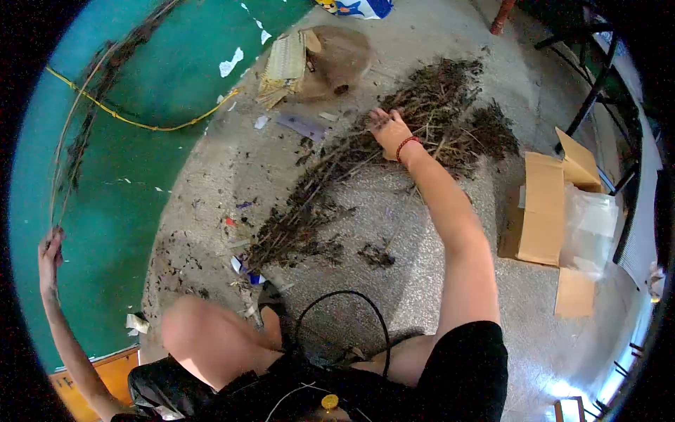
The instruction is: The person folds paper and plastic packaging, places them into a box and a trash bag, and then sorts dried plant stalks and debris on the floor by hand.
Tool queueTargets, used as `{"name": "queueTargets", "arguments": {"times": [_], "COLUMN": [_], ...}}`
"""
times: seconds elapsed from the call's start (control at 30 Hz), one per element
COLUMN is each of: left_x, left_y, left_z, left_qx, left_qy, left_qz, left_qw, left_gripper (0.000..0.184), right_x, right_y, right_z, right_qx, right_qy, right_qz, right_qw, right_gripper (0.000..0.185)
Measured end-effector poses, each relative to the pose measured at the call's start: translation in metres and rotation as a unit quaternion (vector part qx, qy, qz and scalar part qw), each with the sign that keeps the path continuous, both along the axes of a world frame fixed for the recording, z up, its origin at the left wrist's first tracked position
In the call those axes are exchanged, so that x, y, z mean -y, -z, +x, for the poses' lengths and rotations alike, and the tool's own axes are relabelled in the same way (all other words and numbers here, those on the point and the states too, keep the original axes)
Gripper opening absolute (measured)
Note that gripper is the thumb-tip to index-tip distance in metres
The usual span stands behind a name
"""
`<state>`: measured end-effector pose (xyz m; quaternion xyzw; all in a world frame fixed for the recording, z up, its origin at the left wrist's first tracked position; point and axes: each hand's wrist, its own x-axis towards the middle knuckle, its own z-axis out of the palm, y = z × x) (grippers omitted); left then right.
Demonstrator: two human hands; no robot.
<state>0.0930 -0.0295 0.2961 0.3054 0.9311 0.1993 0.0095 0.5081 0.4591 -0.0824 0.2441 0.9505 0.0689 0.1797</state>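
Observation:
My left hand (50,246), out at the far left, is closed around the lower ends of some long dried plant stalks (84,105). They rise in a thin, dark, leafy bundle past the top edge. My right hand (389,132), with a red bracelet (408,145) at its wrist, reaches onto a heap of dried plants (450,91) on the floor. Its fingers look curled round stalks there, though the tips are partly hidden. Stalks from the heap (302,197) trail down towards my feet.
A yellow cord (155,128) lies across the green flooring (119,162). Beyond the heap are a conical straw-coloured object (337,60) and a woven piece (285,67). At right stand an open cardboard box (541,207) with clear plastic and a black metal frame (594,84). Leaf crumbs litter the floor.

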Motion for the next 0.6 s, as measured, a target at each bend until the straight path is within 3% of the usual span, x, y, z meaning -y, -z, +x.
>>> {"name": "queueTargets", "arguments": {"times": [0.07, 0.1, 0.17, 0.23, 0.3, 0.37, 0.4, 0.53, 0.6], "left_x": [-0.033, -0.051, -0.094, -0.143, -0.180, -0.207, -0.221, -0.261, -0.277], "left_y": [0.030, 0.052, 0.097, 0.137, 0.170, 0.211, 0.224, 0.276, 0.291], "left_z": [0.003, 0.006, 0.017, 0.052, 0.076, 0.093, 0.112, 0.155, 0.177], "left_qx": [0.061, 0.074, 0.121, 0.184, 0.241, 0.292, 0.290, 0.360, 0.376], "left_qy": [0.033, 0.048, 0.092, 0.101, 0.166, 0.206, 0.217, 0.223, 0.255], "left_qz": [-0.011, 0.015, 0.031, 0.081, 0.028, 0.051, 0.063, 0.100, 0.145], "left_qw": [0.998, 0.996, 0.988, 0.974, 0.956, 0.933, 0.930, 0.900, 0.879], "left_gripper": [0.026, 0.026, 0.026, 0.025, 0.021, 0.018, 0.016, 0.016, 0.017], "right_x": [0.019, 0.029, 0.050, 0.061, 0.074, 0.085, 0.087, 0.083, 0.071], "right_y": [-0.006, -0.006, -0.004, 0.023, 0.055, 0.080, 0.090, 0.058, 0.050], "right_z": [0.017, 0.028, 0.060, 0.090, 0.116, 0.128, 0.130, 0.110, 0.102], "right_qx": [-0.223, -0.218, -0.336, -0.255, -0.193, -0.178, -0.114, 0.065, 0.011], "right_qy": [-0.098, -0.095, -0.121, -0.111, -0.136, -0.165, -0.134, -0.112, -0.092], "right_qz": [-0.003, -0.003, -0.056, -0.054, -0.025, 0.014, -0.001, 0.008, 0.007], "right_qw": [0.970, 0.971, 0.932, 0.959, 0.971, 0.970, 0.984, 0.992, 0.996], "right_gripper": [0.063, 0.063, 0.056, 0.048, 0.040, 0.034, 0.029, 0.022, 0.016]}}
